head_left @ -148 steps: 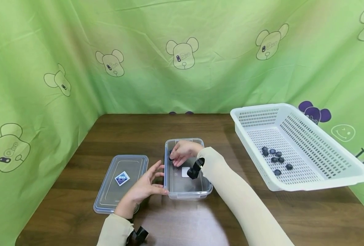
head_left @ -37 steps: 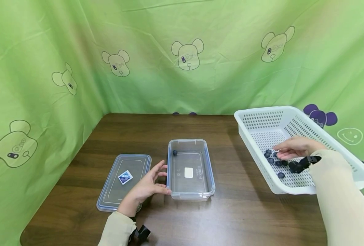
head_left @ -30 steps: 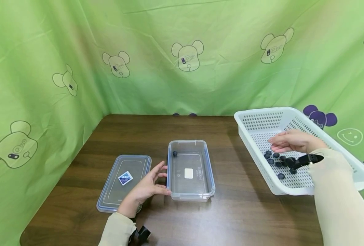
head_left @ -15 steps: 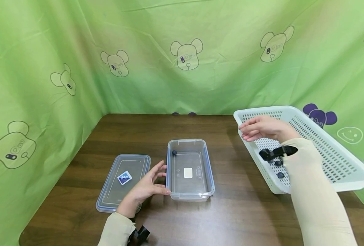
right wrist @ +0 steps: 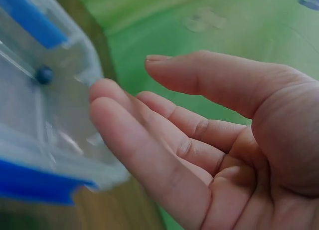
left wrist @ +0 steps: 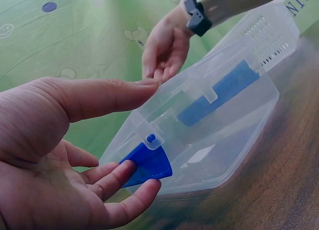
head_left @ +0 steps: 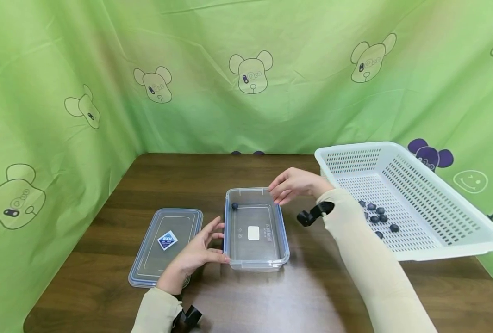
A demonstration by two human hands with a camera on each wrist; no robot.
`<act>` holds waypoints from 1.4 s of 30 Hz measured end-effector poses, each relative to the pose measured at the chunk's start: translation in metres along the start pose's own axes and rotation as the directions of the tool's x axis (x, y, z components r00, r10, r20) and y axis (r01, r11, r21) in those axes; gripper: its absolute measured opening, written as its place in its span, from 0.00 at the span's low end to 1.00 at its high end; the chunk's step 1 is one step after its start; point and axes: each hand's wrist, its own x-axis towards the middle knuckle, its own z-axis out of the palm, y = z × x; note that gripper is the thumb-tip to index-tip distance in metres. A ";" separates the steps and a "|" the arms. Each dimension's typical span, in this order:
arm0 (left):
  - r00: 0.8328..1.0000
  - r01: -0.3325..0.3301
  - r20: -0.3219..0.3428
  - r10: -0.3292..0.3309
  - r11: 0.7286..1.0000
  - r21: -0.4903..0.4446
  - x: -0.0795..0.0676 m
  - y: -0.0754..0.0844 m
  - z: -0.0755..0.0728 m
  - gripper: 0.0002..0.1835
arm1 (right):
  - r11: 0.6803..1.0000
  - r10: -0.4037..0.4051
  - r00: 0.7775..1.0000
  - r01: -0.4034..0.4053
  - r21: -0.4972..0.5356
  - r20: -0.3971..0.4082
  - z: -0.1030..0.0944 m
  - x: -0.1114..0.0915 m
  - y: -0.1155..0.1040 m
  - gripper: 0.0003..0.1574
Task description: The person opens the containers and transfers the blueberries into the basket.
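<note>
A clear plastic food container (head_left: 256, 249) with blue side clips stands uncovered mid-table, one blueberry (head_left: 234, 206) in its far left corner. My left hand (head_left: 195, 256) rests against its left side, thumb on the rim near the front corner. In the left wrist view, the fingers (left wrist: 112, 182) touch the blue clip (left wrist: 149, 165). Over the container's far right corner hovers my right hand (head_left: 294, 185). In the right wrist view its thumb is apart from the loosely bent fingers (right wrist: 134, 145), and nothing shows between them.
Left of the container lies its clear lid (head_left: 175, 222) with a blue label. A white slotted basket (head_left: 417, 254) stands at the right with several blueberries (head_left: 380, 211) on its floor. A green printed curtain (head_left: 204, 125) hangs behind the wooden table (head_left: 188, 180).
My right hand has lifted out of the basket and travelled left to the container. The left hand stays at the container's side. The blueberry in the container has not moved.
</note>
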 end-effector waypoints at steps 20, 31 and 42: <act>1.000 0.004 0.003 -0.004 1.000 -0.004 0.001 0.002 0.001 0.59 | 0.987 0.151 0.988 -0.149 -0.067 0.025 0.071 0.065 0.016 0.26; 1.000 0.002 0.010 -0.002 1.000 -0.006 0.000 0.002 0.001 0.59 | 0.988 0.144 0.990 -0.143 0.049 -0.005 0.084 0.082 0.028 0.19; 1.000 0.013 0.010 -0.013 1.000 -0.005 0.001 0.002 0.002 0.59 | 0.986 0.165 0.986 -0.164 0.025 -0.023 0.097 0.085 0.025 0.03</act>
